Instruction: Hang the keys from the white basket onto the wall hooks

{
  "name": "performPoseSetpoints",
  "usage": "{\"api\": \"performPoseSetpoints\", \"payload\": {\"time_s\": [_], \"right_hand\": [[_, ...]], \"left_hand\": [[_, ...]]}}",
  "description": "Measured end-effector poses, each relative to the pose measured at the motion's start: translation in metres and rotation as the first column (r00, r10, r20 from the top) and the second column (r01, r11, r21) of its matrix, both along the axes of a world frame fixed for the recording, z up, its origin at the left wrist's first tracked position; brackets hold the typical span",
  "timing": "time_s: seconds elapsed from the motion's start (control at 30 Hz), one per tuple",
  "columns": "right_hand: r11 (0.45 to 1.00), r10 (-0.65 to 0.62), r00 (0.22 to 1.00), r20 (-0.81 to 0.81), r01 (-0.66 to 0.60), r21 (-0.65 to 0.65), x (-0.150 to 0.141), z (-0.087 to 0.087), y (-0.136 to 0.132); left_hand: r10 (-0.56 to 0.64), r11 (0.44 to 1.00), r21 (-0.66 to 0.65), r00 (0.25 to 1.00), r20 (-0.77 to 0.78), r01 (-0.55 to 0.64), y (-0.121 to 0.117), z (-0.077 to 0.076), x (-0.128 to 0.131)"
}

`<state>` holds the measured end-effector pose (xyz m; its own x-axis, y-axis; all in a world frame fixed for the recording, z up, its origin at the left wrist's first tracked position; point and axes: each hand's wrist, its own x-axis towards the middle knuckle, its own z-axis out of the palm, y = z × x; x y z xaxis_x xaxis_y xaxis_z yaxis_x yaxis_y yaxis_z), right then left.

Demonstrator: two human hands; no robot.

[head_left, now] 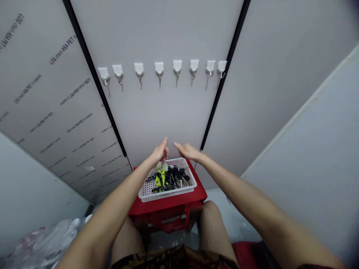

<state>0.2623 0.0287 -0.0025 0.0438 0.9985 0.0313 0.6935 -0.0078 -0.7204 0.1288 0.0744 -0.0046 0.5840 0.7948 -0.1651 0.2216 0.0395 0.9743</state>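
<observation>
My left hand hovers over the back left of a white plastic basket, thumb stretched up and fingers loosely curled, with nothing visible in it. Facing it across a small gap is my right hand, over the basket's back edge, fingers stretched out and nothing seen in them. Inside the basket lies a pile of keys, many with black heads. A bright yellow-green tag or pouch rests among them, beside a pale checkered piece just below my left hand.
Several white adhesive hooks run in a row across the pale panel. Black strips border the panel. The basket stands on a red cloth bag between my knees. Clear plastic bags lie at lower left.
</observation>
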Motion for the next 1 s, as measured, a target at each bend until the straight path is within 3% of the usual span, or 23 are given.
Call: {"api": "performPoseSetpoints", "payload": {"time_s": [0.07, 0.13, 0.27, 0.37, 0.47, 0.63, 0.83, 1.0], "right_hand": [[0.998, -0.028, 0.961, 0.274, 0.040, -0.040, 0.002, -0.027, -0.004], [0.996, -0.033, 0.896, 0.443, 0.067, -0.063, 0.000, -0.046, -0.008], [0.994, -0.012, 0.856, 0.517, 0.064, -0.083, -0.006, -0.056, -0.012], [0.998, -0.034, 0.936, 0.350, 0.052, -0.042, -0.003, -0.047, -0.011], [0.998, -0.035, 0.999, 0.036, 0.033, 0.045, 0.003, -0.032, -0.012], [0.986, -0.029, 0.937, -0.347, 0.083, 0.142, 0.002, -0.010, -0.017], [0.975, -0.054, 0.829, -0.557, 0.164, 0.150, 0.003, -0.002, -0.019], [0.970, -0.046, 0.853, -0.520, 0.163, 0.181, 0.007, -0.004, -0.021]], "left_hand": [[0.052, 0.999, -0.010, 0.996, -0.076, -0.053, 0.000, -0.027, -0.007], [0.060, 0.998, -0.008, 0.992, -0.113, -0.062, -0.002, -0.045, -0.011], [0.037, 0.998, 0.055, 0.989, -0.144, -0.030, -0.006, -0.059, -0.010], [0.035, 0.988, 0.152, 0.986, -0.163, -0.010, -0.007, -0.058, -0.006], [0.038, 0.976, 0.216, 0.997, -0.066, -0.023, -0.010, -0.052, -0.002], [-0.065, 0.997, 0.040, 0.984, 0.169, 0.059, -0.019, -0.033, 0.005], [-0.045, 0.999, 0.000, 0.971, 0.235, 0.046, -0.019, -0.021, 0.008], [0.064, 0.995, 0.063, 0.967, 0.248, -0.082, -0.015, -0.009, 0.007]]}}
